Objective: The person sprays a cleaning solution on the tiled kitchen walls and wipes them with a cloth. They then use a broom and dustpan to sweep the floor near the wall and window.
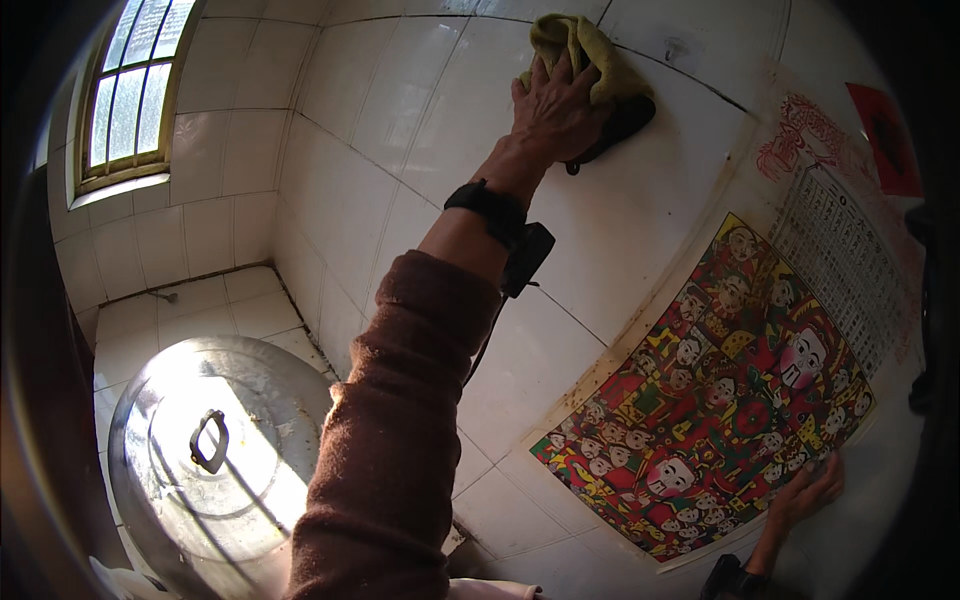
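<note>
My left hand (559, 109) presses a folded yellow-green cloth (619, 64) against the white tiled wall (420, 97), high in the view. Its fingers spread over the cloth, and the thumb is hidden. A dark, rounded shape (626, 127) with a small loop shows beneath that hand; what it is cannot be told. At lower right, my right hand (814, 487) is by the lower right edge of a colourful print of painted figures (720, 405) on the wall. Its fingers are partly bent and in shade, so whether they grip anything is unclear.
A large round metal lid (247, 420) with a dark handle (209, 441) lies at lower left in sunlight. A barred window (131, 112) is at upper left. A clear hook (675, 49), a printed calendar sheet (844, 262) and red paper (889, 142) are on the wall.
</note>
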A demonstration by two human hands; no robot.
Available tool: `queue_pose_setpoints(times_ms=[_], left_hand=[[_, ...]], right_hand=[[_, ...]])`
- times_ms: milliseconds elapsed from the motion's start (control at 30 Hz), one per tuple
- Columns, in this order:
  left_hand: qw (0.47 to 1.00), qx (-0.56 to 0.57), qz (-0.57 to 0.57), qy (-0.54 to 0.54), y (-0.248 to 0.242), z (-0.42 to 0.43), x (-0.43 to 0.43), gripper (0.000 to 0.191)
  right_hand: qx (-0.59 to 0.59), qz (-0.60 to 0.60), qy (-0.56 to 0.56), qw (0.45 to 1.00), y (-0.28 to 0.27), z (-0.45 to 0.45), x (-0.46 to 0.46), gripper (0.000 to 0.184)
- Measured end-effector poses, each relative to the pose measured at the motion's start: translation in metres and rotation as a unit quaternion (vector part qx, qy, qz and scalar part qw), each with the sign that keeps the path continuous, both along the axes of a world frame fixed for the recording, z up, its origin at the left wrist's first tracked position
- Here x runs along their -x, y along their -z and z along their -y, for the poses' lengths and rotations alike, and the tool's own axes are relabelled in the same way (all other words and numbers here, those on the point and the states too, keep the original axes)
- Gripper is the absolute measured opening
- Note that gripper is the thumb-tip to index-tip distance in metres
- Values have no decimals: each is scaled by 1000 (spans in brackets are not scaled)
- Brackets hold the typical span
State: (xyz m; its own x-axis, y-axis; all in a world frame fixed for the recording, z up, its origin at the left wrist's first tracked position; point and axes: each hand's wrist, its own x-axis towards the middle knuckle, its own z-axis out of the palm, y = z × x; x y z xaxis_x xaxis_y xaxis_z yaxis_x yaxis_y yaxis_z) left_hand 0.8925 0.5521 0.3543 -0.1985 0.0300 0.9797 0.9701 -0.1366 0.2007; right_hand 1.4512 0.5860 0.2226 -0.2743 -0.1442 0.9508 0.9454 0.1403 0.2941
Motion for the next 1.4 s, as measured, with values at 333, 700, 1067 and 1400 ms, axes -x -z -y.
queue_pose_setpoints(times_ms=[333,700,1067,1400], left_hand=[[983,50,173,-25,100,-26,173,50],[981,-24,189,-42,41,-18,11,48],[827,-37,295,476,142,39,-120,36],[478,-125,415,764,220,131,-158,50]], right_hand=[[4,-10,7,1000,1,4,4,34],[0,-5,-15,1000,-4,15,17,33],[145,94,-261,950,-34,83,61,29],[540,322,-511,586,-9,111,317,76]])
